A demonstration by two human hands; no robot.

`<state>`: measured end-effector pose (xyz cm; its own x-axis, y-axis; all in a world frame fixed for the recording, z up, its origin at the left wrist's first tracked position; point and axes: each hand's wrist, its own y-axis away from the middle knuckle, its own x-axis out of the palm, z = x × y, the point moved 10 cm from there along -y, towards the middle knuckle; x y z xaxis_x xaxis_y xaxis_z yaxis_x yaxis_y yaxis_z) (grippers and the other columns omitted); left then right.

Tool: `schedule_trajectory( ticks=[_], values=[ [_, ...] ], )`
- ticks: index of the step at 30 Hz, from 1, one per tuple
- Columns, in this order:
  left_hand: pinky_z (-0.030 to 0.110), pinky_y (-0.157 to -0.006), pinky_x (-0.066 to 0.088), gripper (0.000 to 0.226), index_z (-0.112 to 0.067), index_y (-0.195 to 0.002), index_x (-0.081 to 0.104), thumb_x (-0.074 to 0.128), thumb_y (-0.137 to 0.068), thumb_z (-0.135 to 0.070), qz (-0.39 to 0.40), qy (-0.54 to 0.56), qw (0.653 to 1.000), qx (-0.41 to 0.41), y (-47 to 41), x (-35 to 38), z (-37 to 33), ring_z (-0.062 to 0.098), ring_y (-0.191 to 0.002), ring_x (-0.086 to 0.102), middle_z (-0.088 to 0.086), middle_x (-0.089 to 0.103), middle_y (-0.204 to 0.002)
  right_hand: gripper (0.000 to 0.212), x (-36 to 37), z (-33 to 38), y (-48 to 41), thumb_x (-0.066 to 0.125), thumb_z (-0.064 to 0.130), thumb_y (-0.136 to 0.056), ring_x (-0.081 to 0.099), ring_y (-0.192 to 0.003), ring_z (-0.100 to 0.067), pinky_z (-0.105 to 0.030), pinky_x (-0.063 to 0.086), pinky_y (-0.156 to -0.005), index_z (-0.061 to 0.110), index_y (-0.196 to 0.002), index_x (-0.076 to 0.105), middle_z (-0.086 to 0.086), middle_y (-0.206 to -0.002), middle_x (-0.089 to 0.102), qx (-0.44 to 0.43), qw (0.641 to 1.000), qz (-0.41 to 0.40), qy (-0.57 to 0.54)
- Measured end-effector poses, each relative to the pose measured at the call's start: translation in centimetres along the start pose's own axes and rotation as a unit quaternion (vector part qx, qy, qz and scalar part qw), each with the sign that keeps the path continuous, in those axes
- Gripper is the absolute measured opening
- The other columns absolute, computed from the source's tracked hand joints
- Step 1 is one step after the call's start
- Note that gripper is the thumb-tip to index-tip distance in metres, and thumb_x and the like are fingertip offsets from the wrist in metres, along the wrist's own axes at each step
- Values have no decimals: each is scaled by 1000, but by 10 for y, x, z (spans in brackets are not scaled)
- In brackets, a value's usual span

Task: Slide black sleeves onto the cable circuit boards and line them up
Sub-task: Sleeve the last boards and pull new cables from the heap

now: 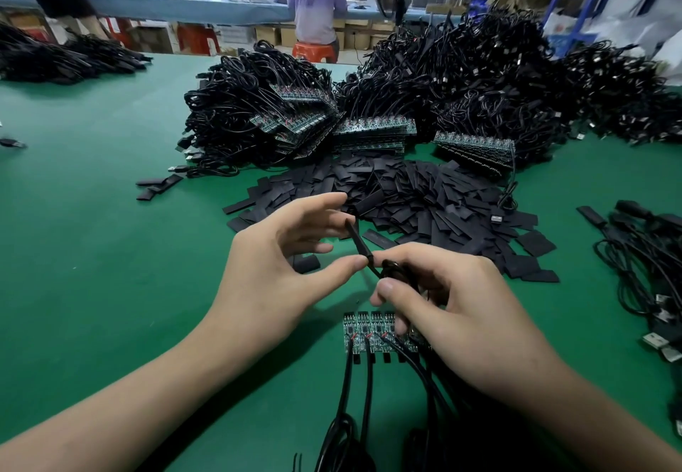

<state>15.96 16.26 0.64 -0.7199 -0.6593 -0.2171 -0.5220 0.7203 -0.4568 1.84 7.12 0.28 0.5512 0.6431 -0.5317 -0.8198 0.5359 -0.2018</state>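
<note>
Our left hand (280,250) pinches a tilted sleeve (356,240), probably to hold its mouth open, while our right hand (454,298) grips a coiled cable (391,268) beside it, just beyond the near row of boards (363,327) it should join.

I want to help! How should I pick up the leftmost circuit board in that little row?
Probably by its black cable, just where it leaves the leftmost circuit board, pinching from above on the near side. The board lies flat on the green mat with a neighbour tight against its right edge, so its edges give little to pinch.
</note>
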Motion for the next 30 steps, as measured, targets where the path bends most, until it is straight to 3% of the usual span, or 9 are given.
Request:
schedule_trajectory(
  ticks=[4,12,19,24,27,30],
  values=[
    [25,-94,55,59,-24,-130,65,84,-74,-26,14,-4,1000,1,0,3,1,14,-108,70,-8,75,-110,26,0,-2,1,66,17,-96,69,-59,-9,-18,55,-61,40,-105,71,15,-84,76,2,1000,-1,-3],
    [17,-88,54,61,-27,-127,66,87,-71,-34,-24,-57,998,24,1,-5,-4,7,-99,72,-13,75,-101,28,-1,0,-1,65,13,-97,67,-57,-12,-26,57,-64,38,-105,72,11,-85,77,-6,999,-5,-36],
    [14,-80,54,52,-42,-127,58,81,-80,-43,-1,-159,985,73,4,-2,-19,13,-102,68,-16,69,-100,27,1,0,-1,64,12,-98,64,-56,-10,-21,54,-61,35,-106,73,9,-84,76,-8,999,20,-27],
    [2,-80,44,53,-49,-131,54,71,-82,-57,13,-250,964,87,4,3,-22,2,-102,66,-23,67,-101,25,-1,-4,-1,65,14,-97,65,-56,-9,-20,53,-61,36,-106,73,9,-83,77,7,1000,25,-6],
    [10,-84,49,60,-46,-131,58,62,-78,-73,81,-281,954,57,2,11,-13,-2,-102,63,-25,66,-105,24,-29,-14,-9,67,16,-95,65,-54,-8,-18,51,-55,37,-104,72,11,-81,77,23,999,-38,9],
    [29,-87,51,59,-44,-106,72,58,-69,-87,188,-328,925,29,6,19,-1,-1,-99,57,-24,60,-99,19,-95,-33,-13,69,18,-92,66,-55,-3,-10,45,-52,34,-101,72,16,-74,76,40,976,-176,119]
  ],
)
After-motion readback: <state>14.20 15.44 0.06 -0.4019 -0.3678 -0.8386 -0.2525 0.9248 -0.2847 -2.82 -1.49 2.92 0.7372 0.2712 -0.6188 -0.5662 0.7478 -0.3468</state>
